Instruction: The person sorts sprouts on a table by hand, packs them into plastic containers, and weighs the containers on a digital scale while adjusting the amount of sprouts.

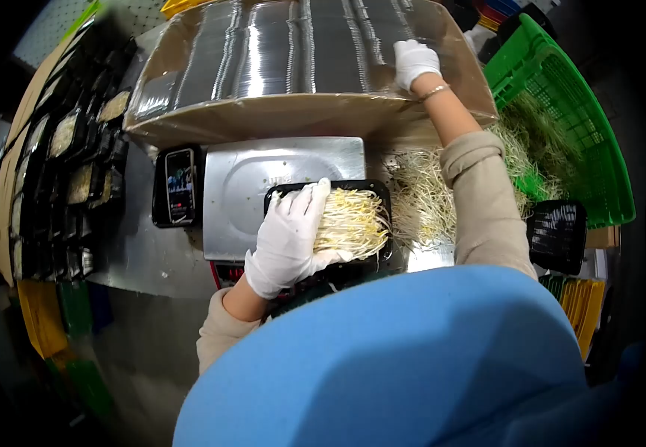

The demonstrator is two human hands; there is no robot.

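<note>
A black plastic tray filled with bean sprouts sits over the right part of a metal scale. My left hand, in a white glove, grips the tray's left end, its fingers lying over the sprouts. Farther up, my right hand, also gloved, is closed at the right end of a lined cardboard box. That box is packed with rows of stacked clear plastic lids. Whatever the right fingertips hold is hidden behind the hand.
Loose sprouts are heaped right of the scale, beside a tipped green crate. A dark tray stands near that crate. At left are a phone and stacked packed trays. Yellow crates are at lower right.
</note>
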